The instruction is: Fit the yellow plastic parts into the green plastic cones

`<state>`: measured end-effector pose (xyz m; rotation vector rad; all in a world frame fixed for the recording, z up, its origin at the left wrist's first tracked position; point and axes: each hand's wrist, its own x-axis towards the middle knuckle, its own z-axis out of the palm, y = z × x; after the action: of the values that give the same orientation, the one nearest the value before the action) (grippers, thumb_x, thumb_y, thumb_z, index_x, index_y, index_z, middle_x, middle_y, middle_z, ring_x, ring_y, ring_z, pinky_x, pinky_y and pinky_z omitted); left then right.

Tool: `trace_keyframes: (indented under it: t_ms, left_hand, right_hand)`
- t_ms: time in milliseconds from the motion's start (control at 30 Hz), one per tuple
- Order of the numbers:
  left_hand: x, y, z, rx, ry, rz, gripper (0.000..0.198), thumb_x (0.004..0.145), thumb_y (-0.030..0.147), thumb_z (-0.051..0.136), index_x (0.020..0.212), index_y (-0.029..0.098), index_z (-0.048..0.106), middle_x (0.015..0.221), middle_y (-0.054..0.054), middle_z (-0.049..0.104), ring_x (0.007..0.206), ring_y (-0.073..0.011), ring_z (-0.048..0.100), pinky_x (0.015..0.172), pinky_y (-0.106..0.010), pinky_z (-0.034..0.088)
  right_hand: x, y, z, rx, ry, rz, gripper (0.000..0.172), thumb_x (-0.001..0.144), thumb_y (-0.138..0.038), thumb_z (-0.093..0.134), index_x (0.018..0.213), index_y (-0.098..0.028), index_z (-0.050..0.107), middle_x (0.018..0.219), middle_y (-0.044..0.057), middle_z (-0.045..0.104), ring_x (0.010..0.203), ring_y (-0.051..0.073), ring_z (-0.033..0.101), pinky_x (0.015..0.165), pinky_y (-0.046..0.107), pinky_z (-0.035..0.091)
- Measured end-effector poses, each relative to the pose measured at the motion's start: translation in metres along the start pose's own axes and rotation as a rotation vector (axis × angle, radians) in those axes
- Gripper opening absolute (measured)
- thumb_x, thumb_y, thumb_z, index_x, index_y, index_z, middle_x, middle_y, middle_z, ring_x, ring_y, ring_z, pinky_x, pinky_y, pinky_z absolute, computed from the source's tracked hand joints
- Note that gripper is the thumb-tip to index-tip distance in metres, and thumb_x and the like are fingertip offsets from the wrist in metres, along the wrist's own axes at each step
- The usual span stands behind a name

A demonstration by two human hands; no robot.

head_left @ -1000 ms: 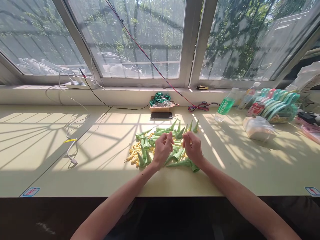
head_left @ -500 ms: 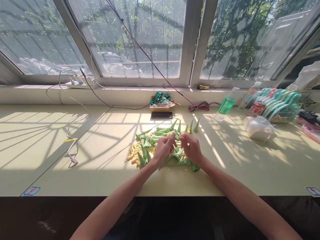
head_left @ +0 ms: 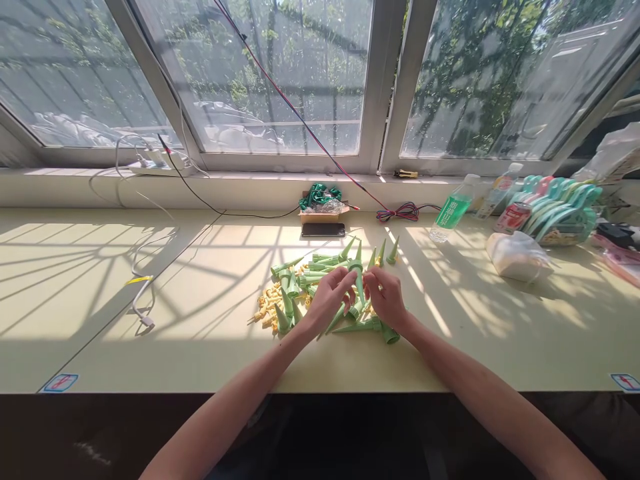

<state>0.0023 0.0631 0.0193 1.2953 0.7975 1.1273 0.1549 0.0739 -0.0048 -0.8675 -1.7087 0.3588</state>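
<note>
My left hand (head_left: 329, 297) is closed on a green plastic spike (head_left: 359, 288), whose narrow tip points down toward me. Close to its right side, my right hand (head_left: 385, 297) has its thumb and fingertips pinched together; whatever they hold is too small to make out. Around and beneath both hands spreads a pile of similar green cone-shaped spikes (head_left: 285, 313), some lying and some standing upright. Small yellow plastic pieces (head_left: 270, 301) are heaped at the pile's left. Several spikes stand upright (head_left: 393, 252) behind my right hand.
A black phone (head_left: 323, 230) lies behind the pile, before a small box (head_left: 320, 217) with green material. Toward the right are coiled wires (head_left: 400, 212), a bottle (head_left: 453, 210), a can (head_left: 514, 217), a white packet (head_left: 519, 257) and hangers (head_left: 565, 212). A white cable (head_left: 144, 293) lies leftward.
The spike in my left hand has turned, so its tip now hangs down between my hands. My right hand has shifted slightly right, away from my left fingers.
</note>
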Motion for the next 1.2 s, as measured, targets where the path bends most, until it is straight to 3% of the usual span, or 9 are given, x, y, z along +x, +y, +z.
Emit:
trace_keyframes:
  t_ms: [367, 900, 1200]
  left_hand:
    - [-0.002, -0.001, 0.0, 0.082, -0.037, 0.056, 0.036, 0.082, 0.045, 0.071, 0.092, 0.018, 0.05, 0.074, 0.001, 0.057, 0.053, -0.0105, 0.057, 0.036, -0.018, 0.041]
    - [-0.004, -0.012, -0.002, 0.263, -0.052, 0.125, 0.04, 0.083, 0.045, 0.07, 0.107, 0.019, 0.052, 0.07, 0.002, 0.057, 0.058, -0.0127, 0.061, 0.047, -0.021, 0.047]
    - [-0.003, -0.017, -0.003, 0.389, -0.013, 0.247, 0.031, 0.091, 0.041, 0.059, 0.114, 0.02, 0.053, 0.093, -0.005, 0.061, 0.061, -0.0101, 0.061, 0.051, -0.022, 0.05]
  right_hand:
    - [-0.001, 0.003, 0.0, 0.071, 0.064, 0.015, 0.049, 0.104, -0.036, 0.038, 0.058, -0.02, 0.044, 0.049, -0.004, 0.046, 0.043, 0.009, 0.039, 0.045, 0.024, 0.029]
    - [0.0, 0.002, -0.002, -0.001, 0.081, 0.034, 0.054, 0.104, -0.041, 0.036, 0.054, -0.021, 0.044, 0.043, -0.003, 0.045, 0.039, 0.01, 0.043, 0.043, 0.025, 0.032]
    - [-0.003, 0.007, -0.002, -0.022, 0.079, 0.038, 0.054, 0.104, -0.041, 0.035, 0.055, -0.021, 0.046, 0.045, -0.002, 0.046, 0.041, 0.01, 0.043, 0.045, 0.025, 0.031]
